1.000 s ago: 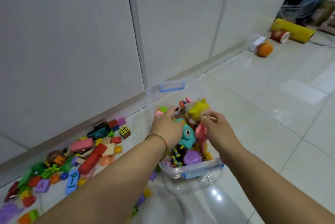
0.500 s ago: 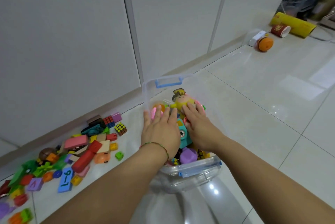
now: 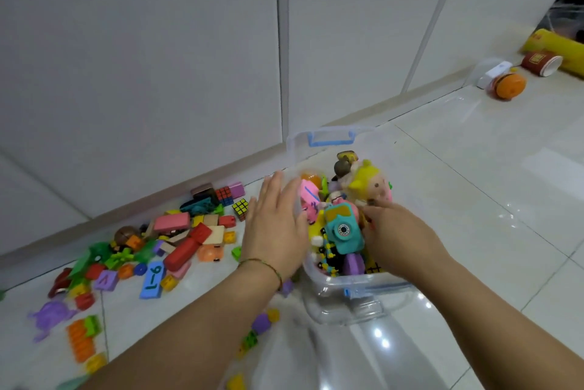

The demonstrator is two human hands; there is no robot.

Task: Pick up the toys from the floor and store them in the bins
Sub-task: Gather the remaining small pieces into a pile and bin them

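Toys (image 3: 177, 238) lie scattered over a glossy pale tile floor (image 3: 474, 200) on the left of the head view, along the foot of white cabinet doors (image 3: 142, 73). The heap holds red and pink blocks, green pieces, a blue number tile (image 3: 153, 277), purple foam shapes and a small puzzle cube (image 3: 240, 209) at its right edge.

Just right of the heap stands a clear plastic bin (image 3: 357, 285) with a blue handle (image 3: 330, 137) on its far end. It is heaped with more toys. A teal toy camera (image 3: 343, 231) sits on top near the middle, and a doll with yellow hair (image 3: 369, 184) rises at the far side.

Two bare forearms reach in from the bottom of the frame. The left hand (image 3: 275, 231) is flat, fingers straight and together, palm down over the bin's left rim. It is slightly blurred, and whether it touches the rim cannot be told. A thin bracelet (image 3: 262, 265) circles that wrist. The right hand (image 3: 398, 231) is lower, over the right half of the bin, its fingers bent down among the toys just below the doll. Whether they grip anything cannot be told.

Far off at the upper right, well apart from the bin, an orange round toy (image 3: 510, 86), a tipped red cup (image 3: 540, 62) and a yellow tube (image 3: 556, 48) lie on the floor.
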